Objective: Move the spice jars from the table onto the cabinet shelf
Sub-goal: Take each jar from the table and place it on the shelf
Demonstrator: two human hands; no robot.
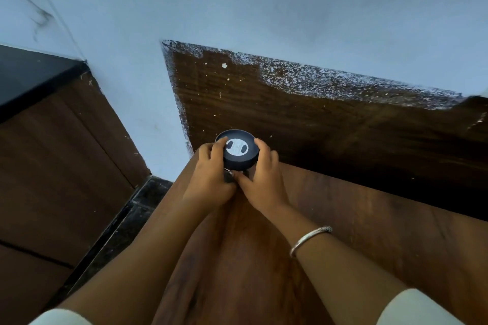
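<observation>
Over the wooden surface (356, 232) near the wall (290, 8), the left hand (211, 179) and right hand (265, 182) are gripping one black-lidded spice jar (239, 152).

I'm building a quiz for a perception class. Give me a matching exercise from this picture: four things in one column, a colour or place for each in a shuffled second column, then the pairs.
Things:
1. spice jar
2. bangle
3. countertop
4. wall

Descriptions:
A. silver, on the right forearm
B. pale, above the wooden panel
C. dark lid with a round white label, gripped by the left hand and the right hand
D. black, at the far left

Pairs: 1-C; 2-A; 3-D; 4-B
</observation>
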